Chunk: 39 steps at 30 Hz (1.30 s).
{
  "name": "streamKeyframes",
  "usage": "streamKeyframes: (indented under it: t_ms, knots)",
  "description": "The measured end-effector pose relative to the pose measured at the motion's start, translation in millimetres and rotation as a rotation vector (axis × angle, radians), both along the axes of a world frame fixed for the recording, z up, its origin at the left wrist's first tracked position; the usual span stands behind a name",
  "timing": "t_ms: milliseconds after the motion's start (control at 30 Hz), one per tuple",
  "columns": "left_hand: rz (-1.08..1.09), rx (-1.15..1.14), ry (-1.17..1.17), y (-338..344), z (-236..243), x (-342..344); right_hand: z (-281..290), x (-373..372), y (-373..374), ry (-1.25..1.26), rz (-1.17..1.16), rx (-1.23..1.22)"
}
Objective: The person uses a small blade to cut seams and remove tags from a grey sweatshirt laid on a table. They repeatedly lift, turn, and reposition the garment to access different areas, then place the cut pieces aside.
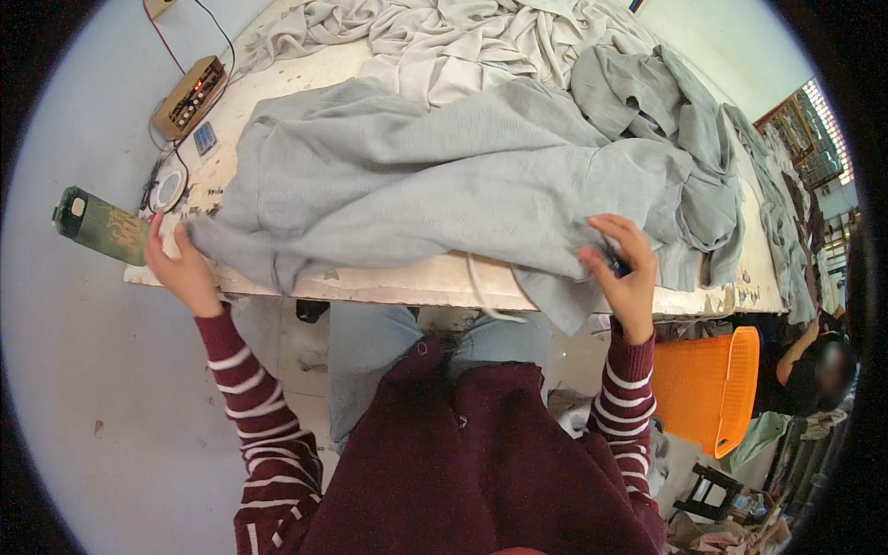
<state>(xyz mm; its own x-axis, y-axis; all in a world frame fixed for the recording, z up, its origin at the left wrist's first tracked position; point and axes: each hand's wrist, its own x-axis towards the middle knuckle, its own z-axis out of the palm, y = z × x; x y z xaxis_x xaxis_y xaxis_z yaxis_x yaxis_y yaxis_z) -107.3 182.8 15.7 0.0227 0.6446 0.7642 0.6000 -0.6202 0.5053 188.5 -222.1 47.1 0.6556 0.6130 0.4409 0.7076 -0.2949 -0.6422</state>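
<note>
A long piece of light grey fabric [416, 203] lies rumpled across the worktable [250, 74], its front part hanging over the near edge. My left hand [178, 264] is at the fabric's left end, thumb and fingers apart, beside a green object with a slotted top [92, 227] at the table's left corner. My right hand [622, 273] is at the fabric's right front, fingers curled around a small dark blue object [618, 267], mostly hidden. A white cord or strip [481, 287] shows below the fabric.
Pale cloth [444, 46] and more grey cloth [647, 92] cover the back and right. An electronic box [190, 97], calculator [205, 139] and round white item [169, 190] lie left. Below right are an orange basket [703, 388], a black stool [703, 490] and another person [805, 365].
</note>
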Motion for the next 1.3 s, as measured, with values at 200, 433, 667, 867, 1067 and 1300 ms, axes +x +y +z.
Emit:
streamKeyframes:
  t_ms: [200,433,667,867,1067,1300]
  knots:
    - [-0.595,0.19,0.056,-117.3,-24.7,39.4,-14.7,-37.2,15.1,-0.15,0.059,0.0]
    - [-0.722,-0.064,0.334,-139.0,-24.1,73.9,-30.9,6.9,42.1,0.095,-0.076,-0.267]
    - [-0.695,-0.183,0.119,-146.7,-38.7,68.4,-11.0,-1.1,67.8,-0.072,0.046,0.062]
    - [-0.69,-0.261,0.116,-147.7,-40.5,67.6,-7.5,-65.8,124.6,0.147,0.499,-0.052]
    - [-0.671,-0.34,0.045,-145.4,-36.2,68.5,-14.7,-74.4,144.0,0.073,0.44,-0.289]
    - [-0.701,-0.45,-0.193,-144.3,-31.9,68.7,-5.3,-85.5,158.4,0.07,0.403,-0.306]
